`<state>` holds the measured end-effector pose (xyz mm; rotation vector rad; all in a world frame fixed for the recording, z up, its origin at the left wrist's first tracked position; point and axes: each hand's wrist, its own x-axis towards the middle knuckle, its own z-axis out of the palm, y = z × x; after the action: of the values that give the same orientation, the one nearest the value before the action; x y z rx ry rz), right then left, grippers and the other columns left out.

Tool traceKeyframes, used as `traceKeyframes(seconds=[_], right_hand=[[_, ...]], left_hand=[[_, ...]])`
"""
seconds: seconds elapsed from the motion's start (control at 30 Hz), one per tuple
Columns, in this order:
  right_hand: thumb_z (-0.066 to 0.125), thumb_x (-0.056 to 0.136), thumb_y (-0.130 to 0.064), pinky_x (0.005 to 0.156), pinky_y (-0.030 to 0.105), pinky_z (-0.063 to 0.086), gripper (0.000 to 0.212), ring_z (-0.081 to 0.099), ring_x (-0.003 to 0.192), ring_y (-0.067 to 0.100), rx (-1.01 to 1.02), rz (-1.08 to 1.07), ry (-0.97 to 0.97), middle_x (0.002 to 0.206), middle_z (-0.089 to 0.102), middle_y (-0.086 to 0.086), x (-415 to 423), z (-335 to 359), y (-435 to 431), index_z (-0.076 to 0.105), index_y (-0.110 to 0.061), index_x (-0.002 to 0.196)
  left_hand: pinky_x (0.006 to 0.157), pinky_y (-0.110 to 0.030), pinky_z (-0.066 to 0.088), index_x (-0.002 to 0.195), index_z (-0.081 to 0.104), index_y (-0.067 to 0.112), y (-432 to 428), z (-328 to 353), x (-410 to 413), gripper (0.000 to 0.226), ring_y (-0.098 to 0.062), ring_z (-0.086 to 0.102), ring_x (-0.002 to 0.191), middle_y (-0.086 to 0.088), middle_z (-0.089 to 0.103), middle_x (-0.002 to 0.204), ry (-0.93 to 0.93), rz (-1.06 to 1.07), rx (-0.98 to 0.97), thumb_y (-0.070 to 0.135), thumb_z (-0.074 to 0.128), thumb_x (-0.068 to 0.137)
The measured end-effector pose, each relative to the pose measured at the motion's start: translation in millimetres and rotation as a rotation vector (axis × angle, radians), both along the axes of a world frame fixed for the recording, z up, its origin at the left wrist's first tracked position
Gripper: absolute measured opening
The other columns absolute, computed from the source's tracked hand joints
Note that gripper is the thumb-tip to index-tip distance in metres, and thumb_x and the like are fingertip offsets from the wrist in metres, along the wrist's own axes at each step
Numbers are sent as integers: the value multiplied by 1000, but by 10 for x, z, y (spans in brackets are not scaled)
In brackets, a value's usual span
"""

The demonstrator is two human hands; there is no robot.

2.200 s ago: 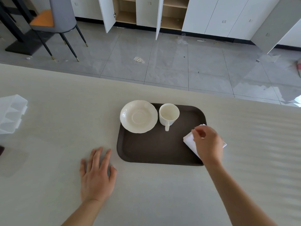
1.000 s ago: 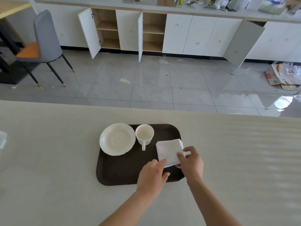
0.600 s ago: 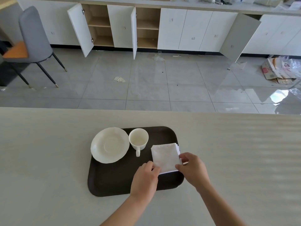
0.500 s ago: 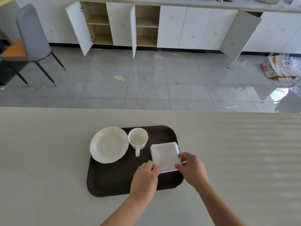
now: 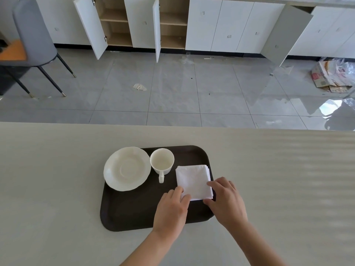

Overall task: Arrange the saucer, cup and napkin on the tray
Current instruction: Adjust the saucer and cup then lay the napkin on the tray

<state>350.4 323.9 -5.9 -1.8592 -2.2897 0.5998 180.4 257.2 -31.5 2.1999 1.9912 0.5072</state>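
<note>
A dark brown tray (image 5: pixel 134 212) lies on the pale table. A white saucer (image 5: pixel 127 168) rests on the tray's far left corner, its rim overhanging the tray edge. Just right of it stands a white cup (image 5: pixel 162 160), upright, handle pointing toward me. A folded white napkin (image 5: pixel 193 180) lies flat on the right part of the tray. My left hand (image 5: pixel 171 210) has its fingertips on the napkin's near left corner. My right hand (image 5: pixel 225 200) pinches the napkin's near right edge.
The beige table (image 5: pixel 57 189) ends at a far edge, with grey tiled floor beyond. White cabinets (image 5: pixel 221 25) line the back wall, some doors standing open. A grey chair (image 5: pixel 34 35) is at far left and cardboard litter (image 5: pixel 330 77) at far right.
My left hand came from the table onto the napkin's corner. The napkin, first at the tray's right edge under my right hand, now lies flat on the tray. The camera view tilted up.
</note>
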Motion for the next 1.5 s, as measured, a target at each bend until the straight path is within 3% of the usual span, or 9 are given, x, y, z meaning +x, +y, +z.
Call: traceKeyframes(seconds=[0.23,0.37,0.57,0.9,1.17,1.33,1.5], right_hand=[[72,81,-16,68,38,55,31,51,100,22,32,85,-59,103,61,-3,-3,-93,44,67,-16,111],[74,77,-13,55,41,54,27,54,95,24,90,95,-37,97,62,-2,-3,-128,77,69,-16,103],[80,72,-12,39,36,48,25,56,85,24,193,119,-8,91,63,-2,-10,-164,129,69,-16,95],[81,69,-11,39,26,33,29,55,84,22,218,127,-16,91,62,-4,-80,-188,312,70,-19,95],[73,75,-10,43,27,35,22,53,85,25,207,76,-28,89,59,0,-170,-210,421,68,-16,95],[73,75,-8,42,28,36,23,54,86,27,206,73,-13,89,60,1,-196,-208,458,69,-14,97],[75,76,-11,42,30,41,25,55,87,27,210,68,-3,91,61,2,-231,-204,477,70,-14,100]], left_hand=[[57,-25,51,83,67,17,33,-29,-5,20,-14,53,62,-3,63,87,-1,1,-15,6,77,69],[56,-26,47,78,63,16,92,-16,-1,19,-15,47,60,-3,59,83,11,23,1,0,72,70],[56,-23,46,79,65,15,182,14,15,14,-13,49,61,-4,61,83,30,35,-5,6,74,72],[51,-26,49,75,62,14,341,131,78,23,-15,49,58,-4,59,78,151,52,-105,0,78,65],[63,-30,52,98,64,13,416,162,115,21,-18,52,70,-5,60,93,122,101,-202,8,68,78],[75,-34,51,124,55,9,419,149,159,46,-23,53,86,-11,58,118,110,139,-273,20,60,80],[89,-38,51,134,49,6,420,107,153,57,-28,55,105,-16,50,137,108,160,-291,22,59,80]])
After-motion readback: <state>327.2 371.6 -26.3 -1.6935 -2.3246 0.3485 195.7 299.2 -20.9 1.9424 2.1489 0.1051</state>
